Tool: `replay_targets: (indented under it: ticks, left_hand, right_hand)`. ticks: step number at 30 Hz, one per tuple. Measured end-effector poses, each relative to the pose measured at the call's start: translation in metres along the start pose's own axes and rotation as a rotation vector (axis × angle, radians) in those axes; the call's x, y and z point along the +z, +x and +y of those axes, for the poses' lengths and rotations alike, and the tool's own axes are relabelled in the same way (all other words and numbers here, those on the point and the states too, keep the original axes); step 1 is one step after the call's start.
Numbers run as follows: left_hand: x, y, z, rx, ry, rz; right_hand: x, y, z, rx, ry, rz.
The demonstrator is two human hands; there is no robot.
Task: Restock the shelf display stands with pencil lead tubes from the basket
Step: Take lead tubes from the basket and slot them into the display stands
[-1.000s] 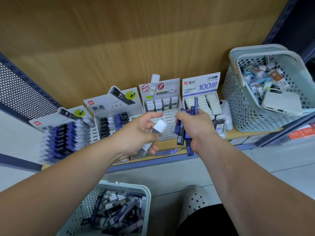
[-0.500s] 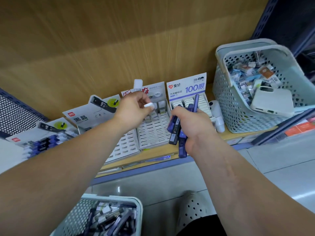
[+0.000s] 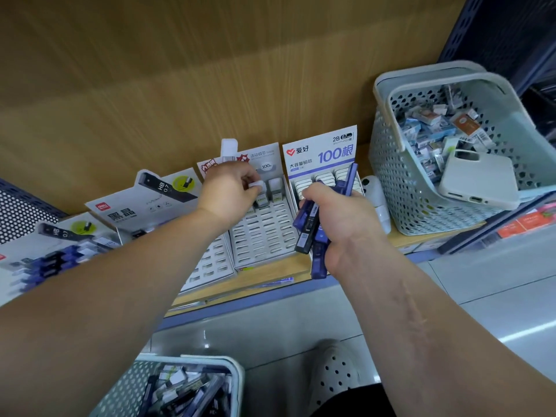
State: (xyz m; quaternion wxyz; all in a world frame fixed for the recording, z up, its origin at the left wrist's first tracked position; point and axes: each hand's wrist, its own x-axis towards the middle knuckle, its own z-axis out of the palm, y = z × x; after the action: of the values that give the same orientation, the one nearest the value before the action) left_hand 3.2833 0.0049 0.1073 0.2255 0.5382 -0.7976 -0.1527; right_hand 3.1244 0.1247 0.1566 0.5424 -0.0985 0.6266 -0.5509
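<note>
**Restock: white-capped tube point(image 3: 257, 185) held at the back row of the middle stand point(image 3: 264, 236)**

Over the shelf point(image 3: 270, 279), the left hand point(image 3: 228, 191) pinched the white-capped tube between thumb and fingertips, with the cap showing just past the fingers. The tube sat at the back row of the middle stand, a white slotted tray, just beside two upright tubes point(image 3: 275, 188) with the same white caps. Whether it touched a slot could not be told. Rows of open slots ran down the stand toward the shelf's front edge.

The right hand point(image 3: 340, 218) gripped a bundle of blue tubes point(image 3: 310, 227), its fingers curled tight around them, with one tube poking up above the fist. It hovered in front of the 100-card stand point(image 3: 322, 152), whose rows held white-capped tubes.

Toward the shelf's left end stood the HB stand point(image 3: 144, 200) with a dark pictured tube on its card. Beyond it was the far-left stand point(image 3: 60, 236), loaded with dark and blue tubes.

At the shelf's right end sat the shelf basket point(image 3: 421, 206), pale and perforated, filled with small packets. A pale phone point(image 3: 478, 176) lay on top of them. Between this basket and the 100-card stand stood a white object point(image 3: 376, 200) too blurred to identify.

On the floor below the shelf's front edge, the floor basket point(image 3: 210, 361) held a jumble of blue, dark and clear tubes. A white perforated shoe point(image 3: 334, 368) was near it.
</note>
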Motion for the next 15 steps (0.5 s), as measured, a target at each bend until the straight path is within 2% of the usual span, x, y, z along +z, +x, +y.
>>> replay_targets:
  ticks: [5,15]
  left_hand:
    - [0.0041,0.0006,-0.0023,0.066,0.082,-0.012]
    - [0.0026,0.0017,-0.0041,0.094,0.077,0.002]
  right_hand:
    - [0.0014,-0.0019,-0.0004,-0.008,0.019,0.006]
    - [0.0024,-0.0024,0.0017,-0.027,0.058,0.021]
